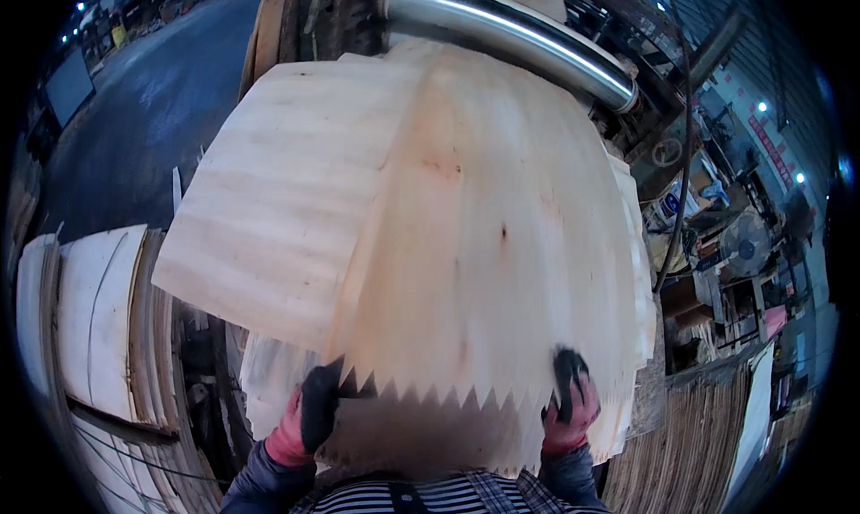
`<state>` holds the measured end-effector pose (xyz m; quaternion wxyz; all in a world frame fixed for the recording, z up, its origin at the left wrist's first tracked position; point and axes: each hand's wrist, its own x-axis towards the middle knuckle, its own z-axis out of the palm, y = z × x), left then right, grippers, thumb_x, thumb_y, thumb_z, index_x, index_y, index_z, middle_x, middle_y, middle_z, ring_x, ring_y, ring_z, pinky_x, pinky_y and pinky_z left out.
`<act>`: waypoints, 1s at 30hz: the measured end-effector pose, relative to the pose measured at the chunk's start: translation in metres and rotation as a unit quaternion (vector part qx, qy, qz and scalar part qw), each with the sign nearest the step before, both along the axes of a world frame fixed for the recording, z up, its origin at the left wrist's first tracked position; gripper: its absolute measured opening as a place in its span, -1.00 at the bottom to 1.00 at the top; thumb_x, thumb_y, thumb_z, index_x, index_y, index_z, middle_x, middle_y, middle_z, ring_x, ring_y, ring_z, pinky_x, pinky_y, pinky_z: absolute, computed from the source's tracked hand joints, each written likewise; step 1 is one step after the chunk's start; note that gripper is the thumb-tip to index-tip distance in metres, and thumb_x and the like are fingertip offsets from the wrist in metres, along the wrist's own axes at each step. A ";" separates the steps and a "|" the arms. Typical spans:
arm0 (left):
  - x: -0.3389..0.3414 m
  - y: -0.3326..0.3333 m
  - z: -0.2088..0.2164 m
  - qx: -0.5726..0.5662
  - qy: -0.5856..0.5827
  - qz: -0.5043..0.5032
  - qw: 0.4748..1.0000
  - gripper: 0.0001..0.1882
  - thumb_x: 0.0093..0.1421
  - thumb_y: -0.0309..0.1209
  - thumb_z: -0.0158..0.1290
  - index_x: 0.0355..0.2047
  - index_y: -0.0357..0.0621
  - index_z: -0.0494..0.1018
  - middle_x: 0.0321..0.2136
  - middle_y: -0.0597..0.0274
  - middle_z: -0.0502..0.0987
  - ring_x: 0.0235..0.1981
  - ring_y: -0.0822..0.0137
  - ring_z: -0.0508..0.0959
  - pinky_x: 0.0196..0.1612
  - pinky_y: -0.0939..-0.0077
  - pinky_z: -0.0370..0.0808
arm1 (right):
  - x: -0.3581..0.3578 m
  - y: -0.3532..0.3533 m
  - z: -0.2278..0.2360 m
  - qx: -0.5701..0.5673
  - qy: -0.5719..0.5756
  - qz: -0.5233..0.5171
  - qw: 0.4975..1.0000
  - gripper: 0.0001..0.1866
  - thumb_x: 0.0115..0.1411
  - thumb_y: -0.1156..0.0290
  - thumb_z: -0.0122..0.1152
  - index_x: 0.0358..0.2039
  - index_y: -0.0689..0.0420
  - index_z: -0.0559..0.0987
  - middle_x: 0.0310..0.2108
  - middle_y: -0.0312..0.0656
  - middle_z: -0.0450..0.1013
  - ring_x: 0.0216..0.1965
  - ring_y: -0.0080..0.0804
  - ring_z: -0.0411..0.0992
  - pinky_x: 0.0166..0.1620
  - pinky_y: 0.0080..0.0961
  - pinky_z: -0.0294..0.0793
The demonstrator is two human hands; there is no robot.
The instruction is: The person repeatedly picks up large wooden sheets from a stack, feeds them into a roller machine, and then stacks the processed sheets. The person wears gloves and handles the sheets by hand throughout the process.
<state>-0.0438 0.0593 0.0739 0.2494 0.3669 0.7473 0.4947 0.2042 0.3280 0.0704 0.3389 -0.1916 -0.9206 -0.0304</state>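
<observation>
A broad, pale wood veneer sheet [502,281] with a saw-toothed near edge stretches from my hands toward a shiny metal roller [520,30]. My left hand [307,417], in a red and black glove, is closed on the near left corner of this sheet. Near its right end, my right hand [571,399] grips the same toothed edge, gloved alike and slightly blurred. Another veneer sheet [278,192] lies partly beneath, jutting out to the left. Under the near edge more sheets show, one of them darker [417,433].
Stacked veneer bundles [98,326] stand at the left, and another stack [685,451] at the lower right. A fan [745,245] and assorted clutter are on the right. A dark cable [685,156] hangs beside the roller's machine. Dark floor [161,93] extends at the upper left.
</observation>
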 end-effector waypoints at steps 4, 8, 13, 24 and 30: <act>0.017 -0.007 -0.039 0.000 0.093 0.120 0.988 -0.43 -0.06 -0.53 -0.01 0.02 -0.32 0.17 -0.09 -0.14 0.31 -0.04 0.02 0.31 0.02 0.31 0.22 | -0.072 0.056 -0.008 0.009 -0.037 0.011 0.999 -0.55 -0.18 0.31 0.18 -0.19 0.12 0.45 -0.15 -0.04 0.34 -0.16 -0.06 0.33 -0.07 -0.19 0.30; 0.037 -0.032 -0.065 -0.137 0.270 0.129 0.944 -0.21 -0.16 -0.30 0.12 0.09 -0.25 0.06 0.05 -0.17 0.11 0.07 -0.12 0.11 0.09 0.06 0.04 | -0.128 0.110 -0.024 -0.032 -0.073 0.001 0.997 -0.53 -0.12 0.35 0.11 -0.11 0.11 0.39 -0.09 -0.08 0.32 -0.06 -0.15 0.28 0.01 -0.23 0.21; 0.053 -0.044 -0.098 -0.228 0.277 0.148 0.922 -0.12 -0.20 -0.15 0.13 0.12 -0.14 0.01 0.06 -0.19 0.08 0.07 -0.23 0.05 0.08 -0.08 -0.03 | -0.159 0.124 -0.035 -0.013 -0.101 -0.108 0.989 -0.48 0.01 0.29 -0.02 0.04 0.11 0.25 0.03 -0.05 0.19 0.09 -0.16 0.11 0.15 -0.20 -0.04; 0.038 -0.065 -0.061 0.094 -0.146 0.090 0.981 -0.42 0.02 -0.54 0.03 0.07 -0.27 0.11 0.13 0.05 0.05 0.14 0.29 0.07 0.13 0.47 0.06 | 0.025 -0.075 -0.033 -0.160 -0.197 0.017 0.967 -0.27 -0.11 0.14 0.18 0.07 0.14 0.20 0.06 0.04 0.11 0.10 -0.03 0.06 0.16 -0.10 -0.10; 0.072 -0.030 0.059 0.251 -0.317 -0.106 0.908 -0.26 0.07 -0.58 -0.04 0.18 -0.20 -0.20 0.14 0.15 0.03 0.11 0.39 0.10 0.10 0.53 0.09 | 0.121 -0.122 -0.100 -0.075 -0.297 0.053 0.950 -0.20 -0.32 0.16 0.29 -0.01 0.17 0.25 0.07 0.14 0.05 0.13 0.09 -0.04 0.13 -0.02 -0.06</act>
